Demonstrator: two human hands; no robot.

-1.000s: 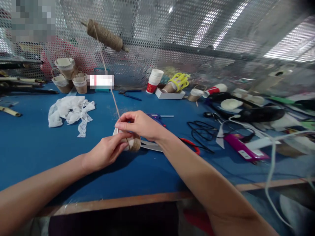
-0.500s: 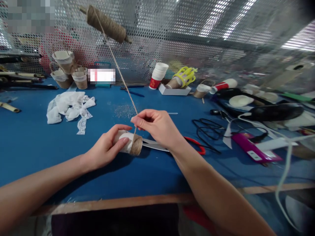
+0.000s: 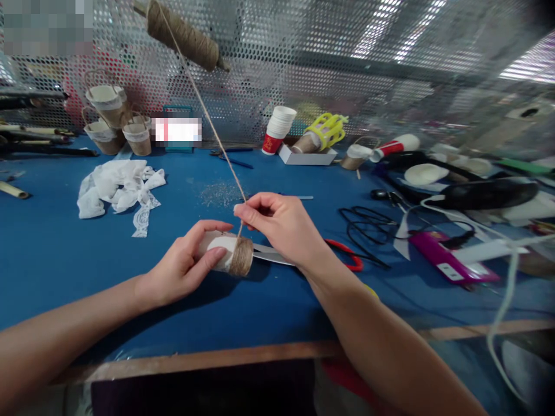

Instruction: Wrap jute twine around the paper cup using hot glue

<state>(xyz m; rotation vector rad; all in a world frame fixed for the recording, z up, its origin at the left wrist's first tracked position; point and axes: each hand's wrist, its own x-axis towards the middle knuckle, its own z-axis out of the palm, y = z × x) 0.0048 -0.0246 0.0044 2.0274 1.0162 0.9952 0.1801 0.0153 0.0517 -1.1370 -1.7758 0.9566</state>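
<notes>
My left hand (image 3: 184,263) grips a white paper cup (image 3: 221,254) lying on its side, with brown twine (image 3: 241,257) wound around its right end. Pinched in the fingers of my right hand (image 3: 281,222), just above the cup, is the twine strand (image 3: 208,115). That strand rises to a large twine spool (image 3: 182,36) mounted at the perforated screen. Scissors with red handles (image 3: 347,254) lie on the table behind my right wrist, their blades reaching toward the wrapped end of the cup.
White lace (image 3: 119,185) and twine-covered cups (image 3: 141,136) are at the left. Stacked paper cups (image 3: 278,130) and a white box (image 3: 306,155) stand at the back. Black cable (image 3: 364,237) and a purple power strip (image 3: 451,260) lie at the right. The blue table (image 3: 173,329) has a wooden front edge.
A little more twine covers the cup's end. My right hand has shifted slightly right, still pinching the strand. The whole view has moved slightly.
</notes>
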